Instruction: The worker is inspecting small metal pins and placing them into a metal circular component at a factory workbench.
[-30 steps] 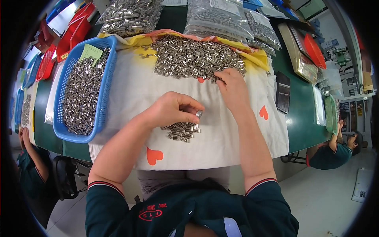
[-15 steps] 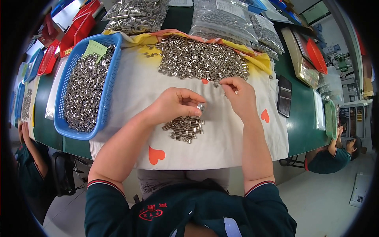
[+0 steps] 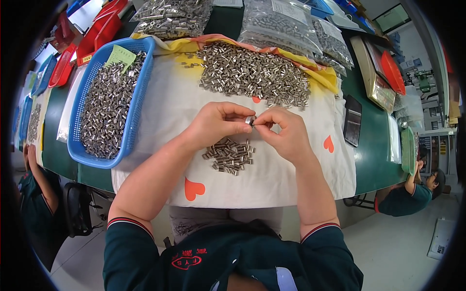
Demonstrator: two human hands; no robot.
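Between thumb and fingers, my left hand [image 3: 216, 125] grips a short, shiny round metal piece [image 3: 250, 120]. My right hand [image 3: 286, 132] is pinched closed against that piece's right side; whatever its fingertips hold is too small to make out. Just below my left hand lies a small heap of metal sleeves [image 3: 232, 156] on the white cloth [image 3: 272, 179]. Beyond both hands spreads a larger pile of similar short metal sleeves [image 3: 252, 72], along the cloth's yellow and orange far edge [image 3: 318, 73].
A blue basket [image 3: 74, 131] full of small metal pieces stands at the left. Filled clear bags [image 3: 279, 26] line the back, and a dark phone [image 3: 353, 121] lies at the right. Co-workers sit at both sides, one in a dark shirt [image 3: 405, 198] at the right.
My right hand has come away from the edge of the large pile, moving left and nearer, and now meets the round metal piece in my left hand. The left hand stays nearly in place.
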